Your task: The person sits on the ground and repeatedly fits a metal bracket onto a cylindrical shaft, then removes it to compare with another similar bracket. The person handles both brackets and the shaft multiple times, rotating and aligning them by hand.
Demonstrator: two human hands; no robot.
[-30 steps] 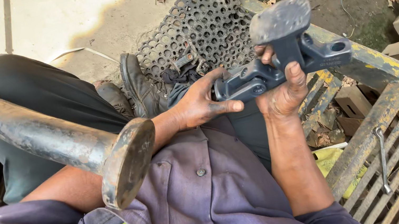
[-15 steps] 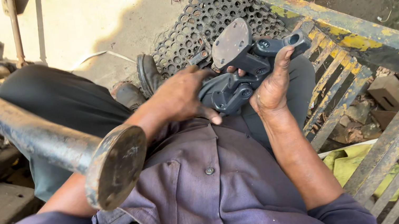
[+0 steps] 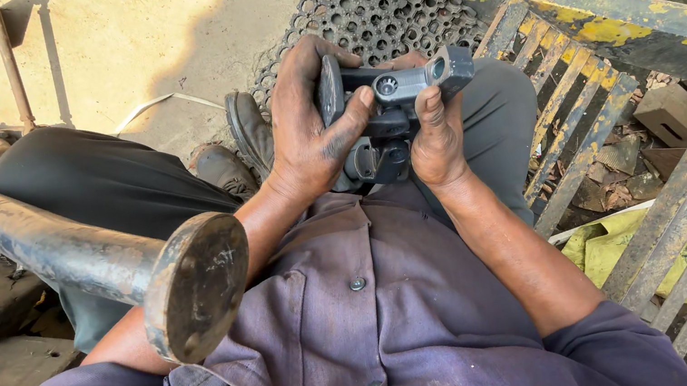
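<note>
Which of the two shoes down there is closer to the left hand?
The upper shoe, directly beside the left hand; the other shoe lies farther left.

one view only, worn on the head, tilted steeply down over the wearer's own chest and lap. very near: purple shirt point(image 3: 366, 336) fills the lower frame, forearms run up from the bottom edge to the left hand point(image 3: 310, 129) and right hand point(image 3: 435, 132) near centre. faces forward and down, toward the boots point(image 3: 248, 139) and sunlit ground point(image 3: 127, 43) at the top. rusty pipe end point(image 3: 197, 285) juts in close from the left; yellow metal grating point(image 3: 625, 112) slants across the right.
</note>
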